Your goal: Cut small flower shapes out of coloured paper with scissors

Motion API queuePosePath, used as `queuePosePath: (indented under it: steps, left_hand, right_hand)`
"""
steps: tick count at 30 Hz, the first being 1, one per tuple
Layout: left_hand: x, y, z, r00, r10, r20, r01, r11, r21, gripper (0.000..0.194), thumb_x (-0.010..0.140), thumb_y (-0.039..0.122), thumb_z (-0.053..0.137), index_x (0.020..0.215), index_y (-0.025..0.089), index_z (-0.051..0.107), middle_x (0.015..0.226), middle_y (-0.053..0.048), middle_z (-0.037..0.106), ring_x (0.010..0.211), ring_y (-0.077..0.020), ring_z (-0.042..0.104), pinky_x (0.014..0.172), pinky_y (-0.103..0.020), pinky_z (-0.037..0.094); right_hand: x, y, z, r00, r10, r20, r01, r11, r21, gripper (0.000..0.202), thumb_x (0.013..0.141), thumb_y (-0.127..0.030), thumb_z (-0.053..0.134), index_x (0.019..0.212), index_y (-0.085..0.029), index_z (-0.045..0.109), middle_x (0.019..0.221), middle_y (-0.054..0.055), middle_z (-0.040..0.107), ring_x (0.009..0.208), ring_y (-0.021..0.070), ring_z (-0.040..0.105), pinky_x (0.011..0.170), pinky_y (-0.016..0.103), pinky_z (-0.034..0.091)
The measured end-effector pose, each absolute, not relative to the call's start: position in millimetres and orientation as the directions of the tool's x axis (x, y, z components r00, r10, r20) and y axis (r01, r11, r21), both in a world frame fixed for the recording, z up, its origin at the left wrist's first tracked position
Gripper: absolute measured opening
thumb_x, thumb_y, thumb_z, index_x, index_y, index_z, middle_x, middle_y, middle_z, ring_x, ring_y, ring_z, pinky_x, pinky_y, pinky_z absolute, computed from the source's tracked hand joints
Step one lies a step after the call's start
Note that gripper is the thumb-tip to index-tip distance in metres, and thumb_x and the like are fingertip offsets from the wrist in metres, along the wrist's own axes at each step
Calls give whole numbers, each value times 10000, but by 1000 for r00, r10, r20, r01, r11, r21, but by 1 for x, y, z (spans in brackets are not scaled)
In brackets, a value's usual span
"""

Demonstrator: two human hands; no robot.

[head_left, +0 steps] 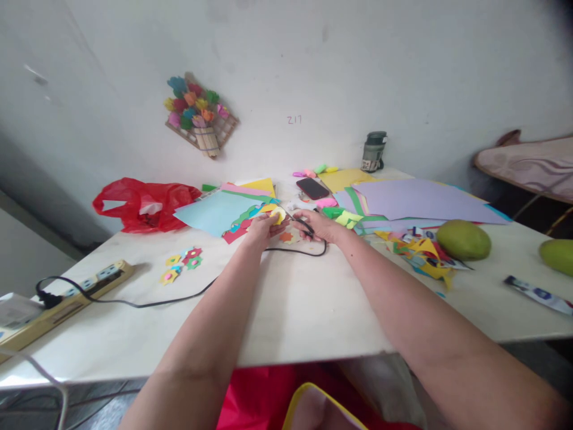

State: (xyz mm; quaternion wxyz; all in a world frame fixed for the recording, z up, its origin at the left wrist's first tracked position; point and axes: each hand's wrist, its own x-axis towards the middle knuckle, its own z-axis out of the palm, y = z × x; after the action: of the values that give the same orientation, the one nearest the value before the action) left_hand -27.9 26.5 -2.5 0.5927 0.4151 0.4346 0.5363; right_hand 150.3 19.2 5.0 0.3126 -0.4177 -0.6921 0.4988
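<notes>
Over the middle of the white table, my left hand (265, 229) is closed on a small yellow paper piece (278, 215). My right hand (313, 224) is wrapped round dark-handled scissors (304, 227), whose blades point left toward the yellow piece. Whether the blades touch the paper is too small to tell. Behind my left hand lie coloured paper strips with wavy edges (242, 222). An orange paper flower (287, 237) rests on the table between my hands. Small paper flowers (192, 258) in several colours lie to the left.
A power strip (80, 298) and black cable (156, 303) lie left, near a red plastic bag (147, 203). Behind are a phone (312, 189), a bottle (374, 151) and purple sheets (412, 200). Paper scraps (421, 254), a green fruit (464, 240) and a tube (539, 294) lie right.
</notes>
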Motion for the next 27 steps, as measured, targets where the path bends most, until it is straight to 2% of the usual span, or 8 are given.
queuePosePath:
  steps: [7,14,27]
  left_hand:
    - [-29,27,-2,51,996,-71,-289,83,954,123,747,198,655,846,145,604,800,-68,705,747,-183,695,797,-324,542]
    - [-32,28,-3,67,996,-54,-298,71,952,95,803,169,569,877,124,607,786,-68,706,681,-151,689,732,-281,556]
    - [-34,30,-5,48,998,-47,-284,59,957,92,778,191,619,842,127,634,805,-93,701,816,-204,693,850,-354,534]
  right_hand:
    - [149,18,7,-436,900,-8,259,117,-959,276,824,-319,579,1047,-184,492,499,-76,508,343,60,447,273,156,205]
    - [148,16,10,-419,908,-23,288,108,-952,265,828,-310,573,1047,-179,500,472,-76,504,326,57,422,281,153,196]
    - [147,14,11,-431,902,-42,257,79,-963,245,833,-280,577,1040,-182,492,453,-83,492,318,57,403,298,151,207]
